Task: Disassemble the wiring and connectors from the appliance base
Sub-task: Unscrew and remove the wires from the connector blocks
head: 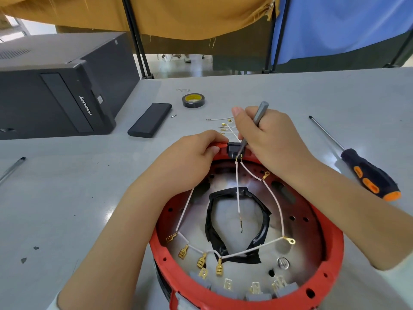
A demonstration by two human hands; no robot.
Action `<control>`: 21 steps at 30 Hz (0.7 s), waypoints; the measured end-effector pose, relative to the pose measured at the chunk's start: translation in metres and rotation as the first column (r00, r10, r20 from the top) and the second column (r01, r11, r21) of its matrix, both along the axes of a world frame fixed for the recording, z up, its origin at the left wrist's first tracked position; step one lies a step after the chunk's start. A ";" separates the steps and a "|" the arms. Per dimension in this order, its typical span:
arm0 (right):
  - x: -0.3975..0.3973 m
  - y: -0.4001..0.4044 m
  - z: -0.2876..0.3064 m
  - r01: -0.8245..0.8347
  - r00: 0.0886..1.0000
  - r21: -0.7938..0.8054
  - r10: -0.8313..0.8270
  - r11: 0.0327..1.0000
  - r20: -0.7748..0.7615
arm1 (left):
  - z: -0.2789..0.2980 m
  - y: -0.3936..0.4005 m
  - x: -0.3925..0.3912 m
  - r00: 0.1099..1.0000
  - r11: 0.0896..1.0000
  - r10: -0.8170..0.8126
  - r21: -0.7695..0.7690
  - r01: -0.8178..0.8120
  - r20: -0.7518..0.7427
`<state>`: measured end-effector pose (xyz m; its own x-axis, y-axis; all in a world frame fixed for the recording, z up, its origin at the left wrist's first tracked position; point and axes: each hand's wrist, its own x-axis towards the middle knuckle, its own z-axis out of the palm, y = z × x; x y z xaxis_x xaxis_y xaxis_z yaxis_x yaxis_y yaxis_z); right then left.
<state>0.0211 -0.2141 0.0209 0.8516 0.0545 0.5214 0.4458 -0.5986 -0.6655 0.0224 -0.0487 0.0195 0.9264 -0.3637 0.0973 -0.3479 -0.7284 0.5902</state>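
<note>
The red round appliance base (330, 249) lies open side up at the table's near edge. White wires (277, 204) with brass spade and ring terminals run across its metal inside. A black switch block (233, 148) sits in the far rim. My left hand (194, 153) grips the red rim just left of that block. My right hand (266, 139) holds a thin grey tool (259, 117), whose tip is at the brass terminals on the block's underside. A black taped loop (237, 222) lies in the middle of the base.
A black and orange screwdriver (368, 175) lies at the right. Loose white wires with terminals (225, 125) lie beyond my hands. A roll of black tape (194, 100), a black flat case (150, 123) and a black computer tower (55, 90) stand further left. A pen (12, 167) lies at far left.
</note>
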 end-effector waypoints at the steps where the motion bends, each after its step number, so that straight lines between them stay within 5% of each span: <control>1: 0.000 0.000 -0.001 0.005 1.000 -0.010 -0.005 1.000 0.011 | 0.000 0.000 0.000 1.000 1.000 0.002 0.000 -0.002 0.002; 21: 0.000 -0.002 -0.003 0.087 0.993 -0.017 -0.086 0.996 0.081 | 0.002 0.000 -0.003 1.000 1.000 0.003 -0.003 -0.003 -0.012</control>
<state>0.0215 -0.2159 0.0182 0.8090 -0.0060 0.5877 0.4432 -0.6506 -0.6167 0.0199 -0.0488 0.0210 0.9284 -0.3610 0.0878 -0.3392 -0.7274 0.5966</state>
